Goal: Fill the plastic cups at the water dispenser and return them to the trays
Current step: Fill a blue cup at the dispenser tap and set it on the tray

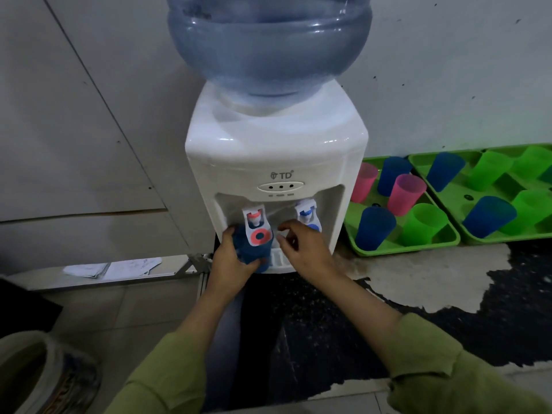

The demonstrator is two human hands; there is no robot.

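A white water dispenser (276,162) with a blue bottle (268,46) on top stands against the wall. My left hand (231,258) grips a blue plastic cup (254,249) under the red tap (256,225). My right hand (301,246) hovers in the dispenser's recess between the red tap and the blue tap (307,216), fingers loosely curled and holding nothing. To the right, two green trays (448,239) (472,198) hold several pink, blue and green cups.
A dark counter with worn pale patches (418,279) carries the dispenser and trays. Folded papers (113,268) lie on a ledge to the left. A round pot rim (33,369) shows at the bottom left.
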